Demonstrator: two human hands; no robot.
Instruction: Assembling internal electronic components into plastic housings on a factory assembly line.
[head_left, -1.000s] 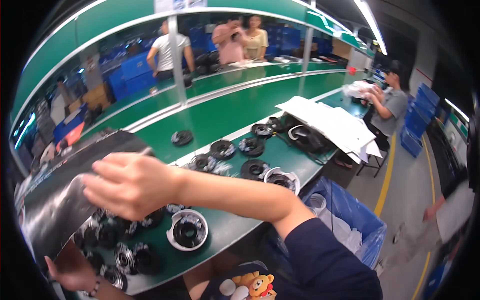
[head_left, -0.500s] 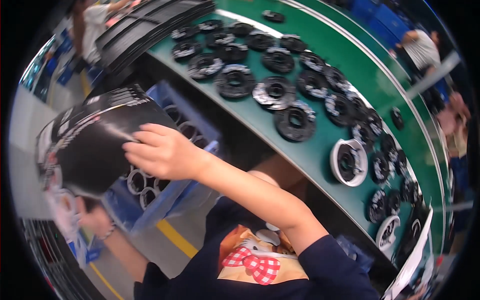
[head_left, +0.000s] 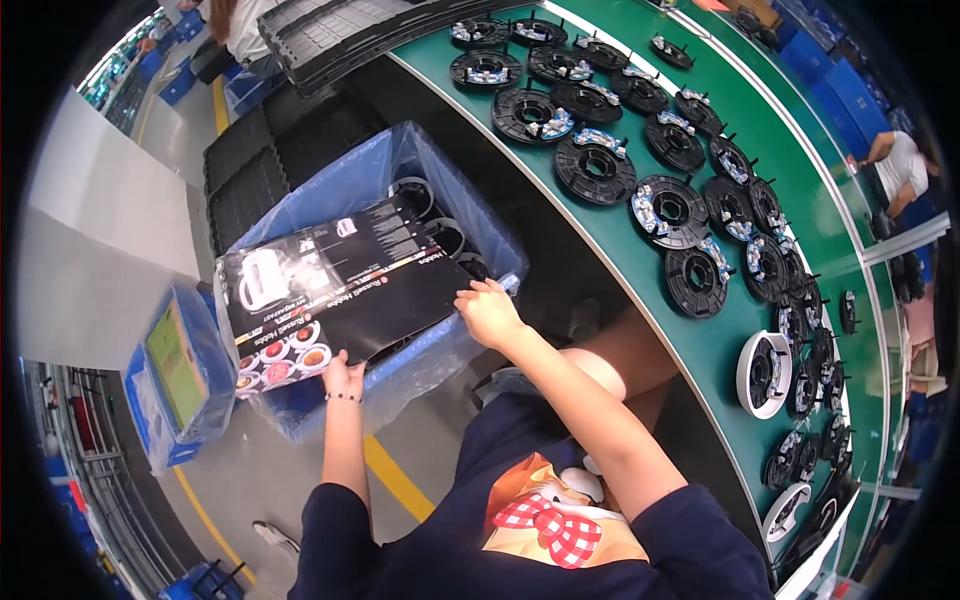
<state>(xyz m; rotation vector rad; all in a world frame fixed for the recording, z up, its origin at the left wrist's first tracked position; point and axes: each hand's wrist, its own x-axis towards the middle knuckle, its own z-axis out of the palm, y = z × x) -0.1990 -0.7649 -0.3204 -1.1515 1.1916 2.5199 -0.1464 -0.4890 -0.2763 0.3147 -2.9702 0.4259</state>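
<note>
I hold a flat black printed carton [head_left: 340,290] with both hands over a blue bin lined with clear plastic [head_left: 400,165]. My left hand [head_left: 342,375] grips the carton's near edge at the lower left. My right hand [head_left: 488,312] grips its right corner, next to the bin's rim. Black ring-shaped parts [head_left: 440,235] lie inside the bin, partly hidden under the carton.
A long green workbench [head_left: 700,350] runs along the right, covered with several black round discs [head_left: 596,168] and a white ring part [head_left: 765,375]. Black trays [head_left: 330,30] are stacked at the top. A smaller blue bin [head_left: 175,375] stands at the left. Another person [head_left: 895,165] sits at far right.
My view has swung further down toward the blue bin. The carton has come down from in front of me and now lies flat across the bin, still held by both hands.
</note>
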